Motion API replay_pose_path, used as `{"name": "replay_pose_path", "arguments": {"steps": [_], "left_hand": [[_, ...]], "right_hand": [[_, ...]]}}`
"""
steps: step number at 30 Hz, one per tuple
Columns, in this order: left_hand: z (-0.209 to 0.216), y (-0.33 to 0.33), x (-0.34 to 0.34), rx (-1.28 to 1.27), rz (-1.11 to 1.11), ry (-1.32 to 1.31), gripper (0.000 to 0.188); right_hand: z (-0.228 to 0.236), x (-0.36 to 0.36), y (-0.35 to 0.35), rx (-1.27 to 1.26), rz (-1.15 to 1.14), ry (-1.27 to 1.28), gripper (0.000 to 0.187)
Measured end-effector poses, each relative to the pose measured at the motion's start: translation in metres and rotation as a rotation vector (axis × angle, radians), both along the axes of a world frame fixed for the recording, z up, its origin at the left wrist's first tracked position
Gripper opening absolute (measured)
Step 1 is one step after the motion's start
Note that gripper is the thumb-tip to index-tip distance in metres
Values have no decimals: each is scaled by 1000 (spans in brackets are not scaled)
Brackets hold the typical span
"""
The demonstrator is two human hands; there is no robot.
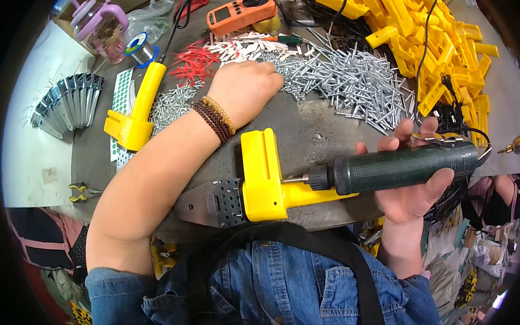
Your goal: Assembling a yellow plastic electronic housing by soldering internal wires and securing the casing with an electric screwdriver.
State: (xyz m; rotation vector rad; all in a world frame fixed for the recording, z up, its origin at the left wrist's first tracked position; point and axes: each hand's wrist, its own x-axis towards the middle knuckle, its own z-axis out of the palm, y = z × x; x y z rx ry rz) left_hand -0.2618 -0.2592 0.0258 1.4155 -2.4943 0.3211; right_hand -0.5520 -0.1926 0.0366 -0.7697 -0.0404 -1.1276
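My right hand point(410, 193) is wrapped loosely round a dark green electric screwdriver point(406, 166), held level with its bit pointing left. The bit's tip is by a yellow plastic tool body point(265, 180) with a slim handle; whether they touch I cannot tell. Joined to that body's left side is a dark pointed metal plate point(213, 204) with perforations. My left hand point(245, 84) reaches across to the small metal fasteners point(289, 74), its fingers curled in. Its fingertips are hidden, so what they hold does not show.
Long screws point(360, 83) lie heaped right of my left hand, below a pile of yellow plastic parts point(441, 48). Red sleeves point(193, 63), an orange meter point(242, 16), another yellow tool point(137, 115), a solder spool point(141, 48), metal plates point(73, 101) and pliers point(82, 192) lie around.
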Motion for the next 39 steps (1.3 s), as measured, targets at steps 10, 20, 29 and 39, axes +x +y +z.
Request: {"name": "replay_pose_path", "arguments": {"steps": [10, 20, 29, 39], "left_hand": [[16, 87, 24, 186, 120, 563, 7], [5, 178, 23, 310, 119, 752, 11], [-3, 177, 25, 317, 111, 872, 11], [-1, 178, 20, 302, 119, 859, 13]], "right_hand": [[-8, -12, 0, -2, -7, 14, 55], [4, 1, 2, 102, 11, -10, 54], [4, 6, 8, 152, -39, -31, 45], [3, 7, 14, 246, -98, -74, 42]]}}
